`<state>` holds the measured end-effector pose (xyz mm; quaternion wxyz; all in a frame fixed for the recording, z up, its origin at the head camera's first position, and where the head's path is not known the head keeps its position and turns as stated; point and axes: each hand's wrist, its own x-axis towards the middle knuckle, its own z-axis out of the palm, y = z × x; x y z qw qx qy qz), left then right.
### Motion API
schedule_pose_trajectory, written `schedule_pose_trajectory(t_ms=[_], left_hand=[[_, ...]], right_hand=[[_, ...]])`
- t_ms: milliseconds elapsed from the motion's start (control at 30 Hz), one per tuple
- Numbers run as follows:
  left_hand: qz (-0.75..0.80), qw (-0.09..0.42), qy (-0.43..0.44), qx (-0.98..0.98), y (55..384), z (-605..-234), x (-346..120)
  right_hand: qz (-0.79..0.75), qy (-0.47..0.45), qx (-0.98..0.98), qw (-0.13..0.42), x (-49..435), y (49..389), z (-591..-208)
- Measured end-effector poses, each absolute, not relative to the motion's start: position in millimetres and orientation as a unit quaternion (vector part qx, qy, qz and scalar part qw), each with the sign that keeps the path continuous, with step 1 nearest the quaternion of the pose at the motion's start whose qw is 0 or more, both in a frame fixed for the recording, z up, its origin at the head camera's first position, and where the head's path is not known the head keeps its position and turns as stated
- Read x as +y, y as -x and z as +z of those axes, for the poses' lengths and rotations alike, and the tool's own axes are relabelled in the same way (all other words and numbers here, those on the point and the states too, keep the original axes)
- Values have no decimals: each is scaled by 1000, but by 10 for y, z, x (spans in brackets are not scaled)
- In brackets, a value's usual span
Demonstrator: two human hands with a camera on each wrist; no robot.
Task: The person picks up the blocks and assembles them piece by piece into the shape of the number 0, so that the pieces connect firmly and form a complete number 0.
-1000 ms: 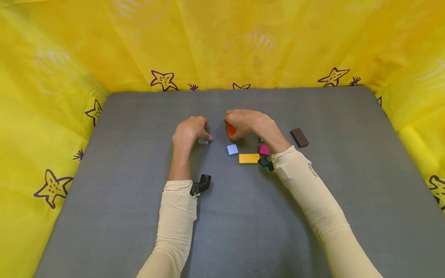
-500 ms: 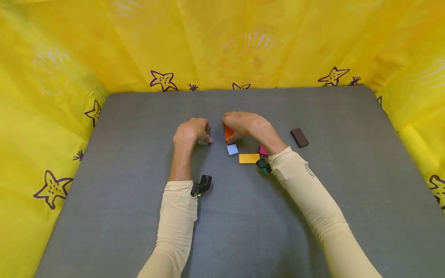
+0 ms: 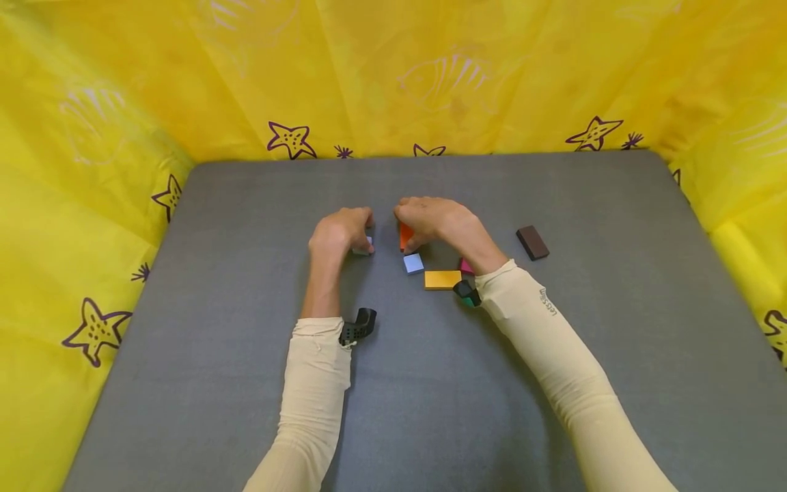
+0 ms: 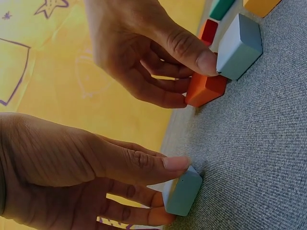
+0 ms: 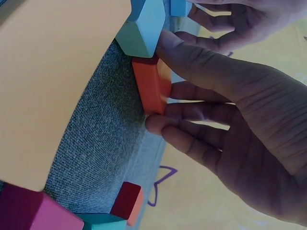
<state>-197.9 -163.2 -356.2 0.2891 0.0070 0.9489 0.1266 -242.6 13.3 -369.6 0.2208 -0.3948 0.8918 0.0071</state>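
Note:
My left hand [image 3: 340, 229] pinches a small light blue block [image 4: 184, 194] between thumb and fingers, low at the grey tabletop. Most of that block is hidden from the head view. To its right, my right hand [image 3: 436, 217] holds an orange oblong block [image 5: 149, 84] by its two ends, thumb at the near end and fingers at the far end. A second light blue block [image 3: 414, 264] sits on the table right by the near end of the orange one, close to my right thumb. A gap separates the two hands.
A yellow oblong block [image 3: 443, 280] lies nearer to me, with a magenta block [image 3: 466, 266] and a green block [image 3: 472, 299] partly under my right wrist. Red [image 5: 127, 199] and teal [image 5: 103, 221] blocks show beyond. A dark brown block [image 3: 532, 243] lies farther right.
My right hand has shifted the orange block slightly left and toward me, turning it straighter, close to the light blue block. The block in my left hand has turned slightly.

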Motion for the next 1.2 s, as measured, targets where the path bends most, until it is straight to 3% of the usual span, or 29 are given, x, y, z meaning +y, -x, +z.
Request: schedule_pose_trajectory(t_ms=[300, 567, 1000, 1200], left_hand=[[125, 286, -16, 950, 1996, -3563, -1623], [141, 269, -15, 953, 2000, -3591, -1606], [229, 131, -13, 964, 2024, -3662, -1643], [268, 70, -37, 960, 2104, -3641, -1442]], right_hand=[[-13, 383, 895, 227, 185, 2435, -3642], [-55, 316, 923, 211, 625, 2492, -3320], [-124, 226, 937, 234, 1606, 2479, -3230], [-131, 160, 934, 293, 1850, 2460, -3284]])
